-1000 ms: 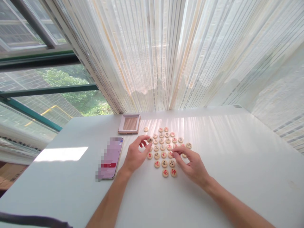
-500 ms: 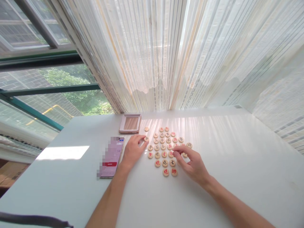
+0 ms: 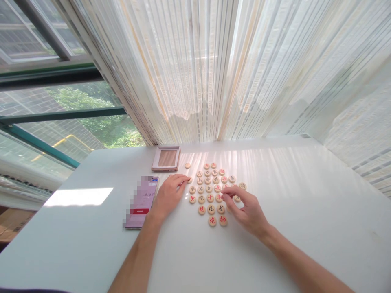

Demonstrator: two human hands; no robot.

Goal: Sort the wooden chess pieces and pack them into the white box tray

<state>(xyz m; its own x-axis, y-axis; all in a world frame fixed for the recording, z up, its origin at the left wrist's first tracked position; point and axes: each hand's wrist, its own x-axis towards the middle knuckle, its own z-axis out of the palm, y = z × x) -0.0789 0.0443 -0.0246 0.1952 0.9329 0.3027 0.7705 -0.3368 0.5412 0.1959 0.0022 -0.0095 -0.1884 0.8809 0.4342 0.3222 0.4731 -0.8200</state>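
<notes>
Most of the chess pieces (image 3: 210,198) already lie face up in tidy rows towards the far edge of the desk (image 3: 305,211), with the open box (image 3: 166,158) just behind them and my phone (image 3: 142,201) to their left. My left hand (image 3: 169,194) lies spread flat, its forefinger touching the end piece (image 3: 190,180) on the group's left side. My right hand (image 3: 248,211) is curled, thumb and forefinger drawn together at a piece on the right side, though they hide whether it is gripped. Little seems left, I judge: a lone piece (image 3: 187,165) by the box and an outlying piece (image 3: 242,186) on the right lie out of line.
</notes>
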